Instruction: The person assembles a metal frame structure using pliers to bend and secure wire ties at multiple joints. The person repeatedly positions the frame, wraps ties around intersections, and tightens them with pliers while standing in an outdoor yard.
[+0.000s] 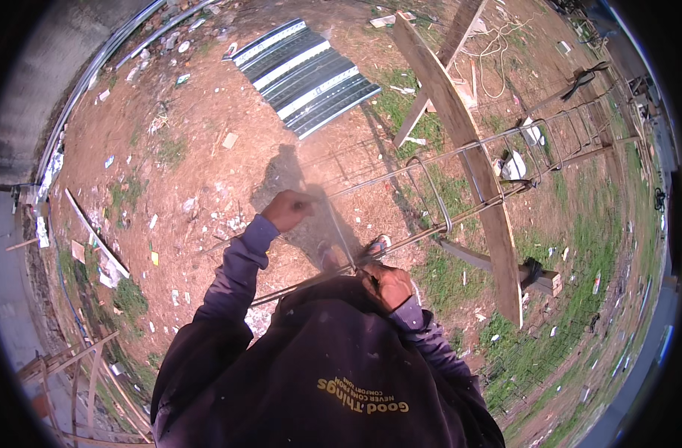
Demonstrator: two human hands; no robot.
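Observation:
In front of me lies a long cage of thin steel reinforcing bars [401,173], with square stirrups [432,187] around them. My left hand [287,211] is closed beside the near end of the upper bar, at the top of a stirrup [339,231]. What its fingers hold, if anything, is too small to make out. My right hand [389,286] is closed at the lower corner of that same stirrup, where it meets the lower bars [419,235]. Its fingertips are partly in shadow. The lower bars run on leftward past my waist.
A wooden plank [484,198] crosses under the cage on the right, near a timber support [531,276]. Ribbed metal sheeting [304,78] lies on the ground ahead. Pale rope [501,63] lies at the far right. A pale strip [96,233] and scattered litter lie on the left.

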